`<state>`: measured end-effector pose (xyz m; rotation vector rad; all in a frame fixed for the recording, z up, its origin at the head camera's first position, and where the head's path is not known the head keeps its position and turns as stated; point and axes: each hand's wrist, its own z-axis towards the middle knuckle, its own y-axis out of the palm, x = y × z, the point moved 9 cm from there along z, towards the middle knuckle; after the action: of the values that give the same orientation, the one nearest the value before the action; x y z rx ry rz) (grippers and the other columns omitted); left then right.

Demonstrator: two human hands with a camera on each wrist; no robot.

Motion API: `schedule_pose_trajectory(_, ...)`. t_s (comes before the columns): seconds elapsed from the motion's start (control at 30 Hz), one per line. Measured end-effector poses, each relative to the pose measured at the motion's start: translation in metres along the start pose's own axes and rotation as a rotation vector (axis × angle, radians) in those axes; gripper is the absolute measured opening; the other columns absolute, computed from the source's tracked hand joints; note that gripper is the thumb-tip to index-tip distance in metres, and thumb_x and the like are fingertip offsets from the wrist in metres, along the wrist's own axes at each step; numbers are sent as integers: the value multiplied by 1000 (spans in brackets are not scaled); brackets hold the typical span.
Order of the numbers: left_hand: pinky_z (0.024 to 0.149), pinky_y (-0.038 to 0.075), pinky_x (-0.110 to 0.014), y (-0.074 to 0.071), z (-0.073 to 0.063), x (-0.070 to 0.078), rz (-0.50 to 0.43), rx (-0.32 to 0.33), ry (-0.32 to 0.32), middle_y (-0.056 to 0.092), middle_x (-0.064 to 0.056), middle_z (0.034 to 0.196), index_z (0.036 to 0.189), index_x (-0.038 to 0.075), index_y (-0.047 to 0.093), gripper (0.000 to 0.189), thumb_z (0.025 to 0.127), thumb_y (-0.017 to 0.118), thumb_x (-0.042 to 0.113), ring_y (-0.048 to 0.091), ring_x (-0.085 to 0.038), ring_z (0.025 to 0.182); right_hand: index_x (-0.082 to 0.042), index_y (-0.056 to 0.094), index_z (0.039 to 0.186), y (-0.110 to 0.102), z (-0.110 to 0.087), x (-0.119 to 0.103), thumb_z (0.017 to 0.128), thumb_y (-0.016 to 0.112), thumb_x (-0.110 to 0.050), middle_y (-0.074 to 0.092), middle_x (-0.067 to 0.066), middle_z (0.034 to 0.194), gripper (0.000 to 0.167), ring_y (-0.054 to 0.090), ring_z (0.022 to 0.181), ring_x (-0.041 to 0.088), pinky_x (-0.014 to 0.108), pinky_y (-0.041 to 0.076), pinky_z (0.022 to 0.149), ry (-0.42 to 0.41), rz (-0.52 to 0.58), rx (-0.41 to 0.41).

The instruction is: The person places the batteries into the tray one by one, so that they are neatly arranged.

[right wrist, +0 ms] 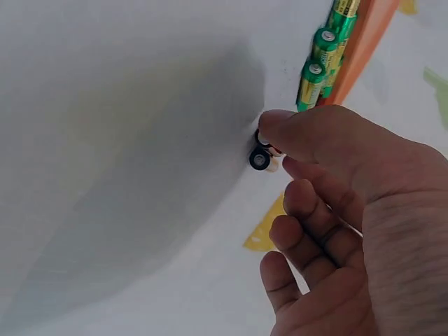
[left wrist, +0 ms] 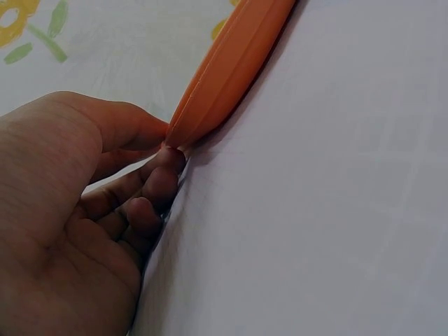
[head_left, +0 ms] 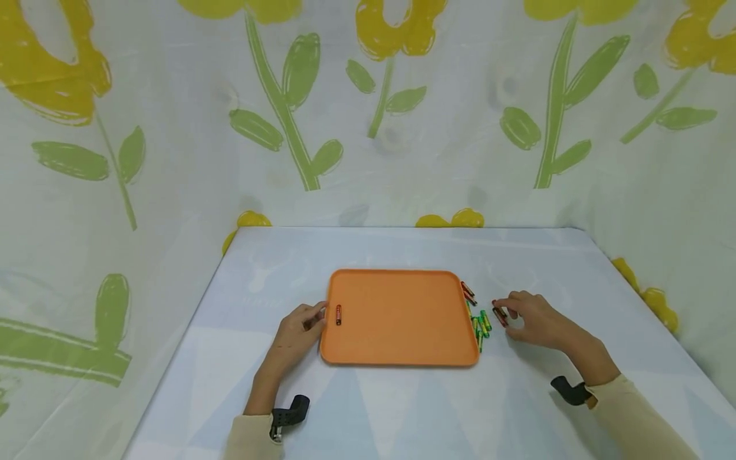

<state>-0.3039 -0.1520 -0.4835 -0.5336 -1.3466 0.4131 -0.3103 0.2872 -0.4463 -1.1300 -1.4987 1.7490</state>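
An orange tray (head_left: 402,319) lies on the table with one red-and-black battery (head_left: 338,315) near its left end. My left hand (head_left: 296,335) holds the tray's left edge, thumb above and fingers curled at the rim in the left wrist view. To the right of the tray, my right hand (head_left: 535,319) has thumb and forefinger around a dark-ended battery (right wrist: 260,159). A second battery lies against it, partly hidden by the thumb. Several green-and-yellow batteries (head_left: 485,322) stand between this hand and the tray's right edge.
Red batteries (head_left: 468,289) lie by the tray's upper right corner, behind the green ones. The pale table (head_left: 402,415) extends around the tray. Flower-printed cloth (head_left: 402,172) hangs behind the table and at both sides.
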Motion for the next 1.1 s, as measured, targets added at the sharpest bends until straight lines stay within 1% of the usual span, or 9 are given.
schedule_pose_trajectory(0.17,73,43,-28,0,-2,-2,9,2,-9,58,2,98,138,9,62,42,97,66,12,50,-14,83,-2,69,121,-1,6,-5,78,81,-8,48,-8,84,45,43,78,11,32,33,67,-38,-54,-35)
schedule_pose_trajectory(0.3,73,43,-27,-1,-5,-3,2,14,-10,59,2,98,138,10,62,41,97,67,12,50,-14,83,-4,71,114,-3,10,-10,79,81,-7,50,-7,84,37,45,78,12,33,36,67,-69,-70,-40)
schedule_pose_trajectory(0.4,72,43,-27,-1,-7,-4,-9,23,-15,59,3,99,138,9,63,41,97,67,11,50,-14,83,-3,71,111,-2,13,-10,79,80,-8,49,-6,84,34,45,79,13,34,38,69,-58,-48,-51)
schedule_pose_trajectory(0.53,72,44,-27,0,-9,-3,-29,21,-16,60,2,100,138,9,62,41,96,67,10,51,-14,83,-4,70,109,-3,13,-8,78,80,-12,49,-5,84,34,44,78,14,34,38,68,-4,-5,-55)
schedule_pose_trajectory(0.67,73,44,-27,0,-6,-1,-32,21,-2,60,1,100,137,9,63,41,96,66,10,51,-14,84,-8,69,104,-8,12,-9,77,81,-15,48,-4,82,31,42,77,15,33,36,67,25,14,-3)
schedule_pose_trajectory(0.77,73,43,-27,-2,-4,0,-32,21,-2,60,2,99,137,9,63,40,97,66,11,51,-14,84,-12,67,101,-13,13,-14,78,81,-17,47,-3,81,27,43,78,16,33,35,67,11,42,57)
schedule_pose_trajectory(0.87,73,44,-28,-3,-2,0,-23,19,0,59,2,99,137,10,63,41,97,67,11,51,-14,84,-13,66,100,-15,14,-20,79,81,-16,47,-2,81,26,44,78,18,31,35,66,-9,92,108)
schedule_pose_trajectory(1.0,73,44,-28,-1,0,0,-20,8,-1,59,3,99,138,10,62,41,97,66,11,51,-14,84,-11,66,101,-15,17,-31,79,83,-14,47,0,80,27,44,75,16,28,36,63,-32,144,143)
schedule_pose_trajectory(1.1,73,44,-27,0,0,0,-33,-1,-11,59,3,99,139,10,62,41,98,66,12,52,-14,84,-10,66,101,-15,21,-41,79,85,-15,47,1,80,29,43,74,15,27,36,63,-53,155,167)
